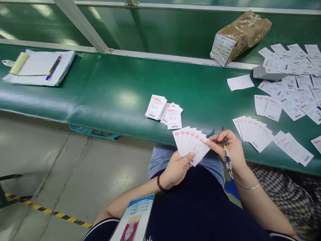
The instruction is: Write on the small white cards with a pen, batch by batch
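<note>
My left hand (175,169) is closed on a fan of several white printed cards (191,142), its thumb across their lower end. Red print runs along the cards' upper ends. My right hand (233,152) pinches the right edge of the fan with thumb and fingertips. A pen (227,155) with a dark grip is also held in that hand, pointing away from me. Just beyond the fan, on the green bench, lie a neat stack of cards (155,106) and a smaller, looser pile of cards (174,117).
Fanned cards (253,132) and many spread cards (292,90) cover the bench's right side, near a thick grey-edged stack (269,74). A brown-wrapped package (242,36) lies at the back. Papers (35,68) with a marker (53,68) lie at left on the green bench (107,90).
</note>
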A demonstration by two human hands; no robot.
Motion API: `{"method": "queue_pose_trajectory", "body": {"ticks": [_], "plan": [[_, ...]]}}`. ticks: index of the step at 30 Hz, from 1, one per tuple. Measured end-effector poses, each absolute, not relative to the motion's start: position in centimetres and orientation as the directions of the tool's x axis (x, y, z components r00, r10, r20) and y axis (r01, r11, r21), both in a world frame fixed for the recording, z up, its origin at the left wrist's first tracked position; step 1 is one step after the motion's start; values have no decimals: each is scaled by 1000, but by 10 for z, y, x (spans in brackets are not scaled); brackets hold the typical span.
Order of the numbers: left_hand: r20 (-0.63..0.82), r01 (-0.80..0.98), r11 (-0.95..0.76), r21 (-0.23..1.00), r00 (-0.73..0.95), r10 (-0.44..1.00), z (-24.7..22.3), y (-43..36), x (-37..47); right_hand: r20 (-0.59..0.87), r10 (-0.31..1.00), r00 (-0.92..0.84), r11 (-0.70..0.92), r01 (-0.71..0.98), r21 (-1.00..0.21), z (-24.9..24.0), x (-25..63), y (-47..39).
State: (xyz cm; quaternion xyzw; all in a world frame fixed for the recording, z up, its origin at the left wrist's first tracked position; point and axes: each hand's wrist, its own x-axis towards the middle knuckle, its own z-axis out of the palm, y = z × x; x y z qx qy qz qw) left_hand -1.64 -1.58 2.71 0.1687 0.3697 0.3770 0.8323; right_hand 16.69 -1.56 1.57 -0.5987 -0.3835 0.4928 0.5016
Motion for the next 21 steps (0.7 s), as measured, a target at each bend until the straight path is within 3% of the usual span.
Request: {"method": "queue_pose_trajectory", "body": {"ticks": [4, 10, 21], "plan": [[-502, -491, 673, 553, 449, 740, 28, -19, -15, -236, 959, 154, -235, -27, -972, 22, 169, -12], [-489, -459, 724, 515, 536, 688, 23, -27, -10, -304, 948, -97, -307, -18, -951, 36, 171, 1], [-495, -467, 728, 502, 535, 684, 21, -26, -4, -301, 952, -52, -296, 86, -951, 39, 167, 8]]}}
